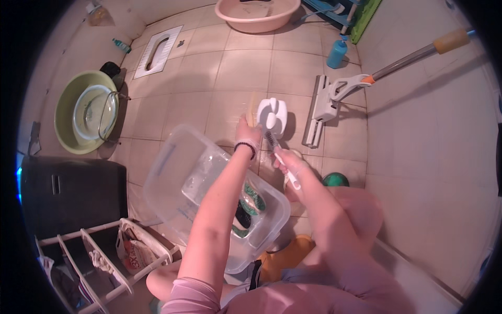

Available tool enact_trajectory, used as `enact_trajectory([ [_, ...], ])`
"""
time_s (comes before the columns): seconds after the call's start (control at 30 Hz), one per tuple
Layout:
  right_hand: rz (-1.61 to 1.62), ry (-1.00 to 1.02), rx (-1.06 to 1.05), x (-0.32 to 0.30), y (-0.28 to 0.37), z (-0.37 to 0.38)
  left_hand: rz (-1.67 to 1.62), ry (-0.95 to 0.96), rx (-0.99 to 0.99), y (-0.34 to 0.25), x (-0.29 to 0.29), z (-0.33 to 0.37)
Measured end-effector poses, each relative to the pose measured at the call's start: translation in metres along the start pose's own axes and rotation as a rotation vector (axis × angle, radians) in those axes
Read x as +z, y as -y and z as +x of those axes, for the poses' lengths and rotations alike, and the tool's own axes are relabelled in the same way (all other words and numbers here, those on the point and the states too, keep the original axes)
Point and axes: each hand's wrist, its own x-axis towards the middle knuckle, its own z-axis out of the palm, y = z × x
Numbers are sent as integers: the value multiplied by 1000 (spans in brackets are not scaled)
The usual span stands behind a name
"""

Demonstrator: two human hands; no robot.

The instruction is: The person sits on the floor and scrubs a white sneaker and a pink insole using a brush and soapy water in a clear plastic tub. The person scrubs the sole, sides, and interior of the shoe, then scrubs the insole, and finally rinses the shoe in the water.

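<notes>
My left hand point(248, 131), a black band on its wrist, holds up a white shoe point(273, 112) over the tiled floor; a tan strip shows beside the shoe. My right hand point(291, 163) grips a white-handled brush point(277, 152), and its dark bristles touch the shoe's lower end. Below my left forearm stands a clear plastic tub point(170, 170) holding water. In the tub lies another shoe with a green and black sole point(252, 201), partly hidden by my arm.
A green basin with a clear bowl inside point(86, 112) sits at the left, a pink basin point(256, 14) at the back. A flat mop point(324, 102) leans on the right wall near a blue bottle point(337, 52). A white rack point(104, 251) stands at lower left.
</notes>
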Motion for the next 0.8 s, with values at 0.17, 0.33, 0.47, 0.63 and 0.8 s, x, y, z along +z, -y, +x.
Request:
enact_trajectory([
  [0.17,59,53,-59,-11,4,5,9,311,-250,-15,36,25],
  [0.33,173,100,-40,-4,7,5,34,393,-356,-17,46,35],
  [0.47,189,40,-29,-2,4,10,-38,454,-487,-36,53,36],
  [0.63,196,41,29,-1,4,9,-11,592,-499,-42,54,48],
  [0.8,294,22,87,10,12,3,15,625,-470,-28,55,57],
])
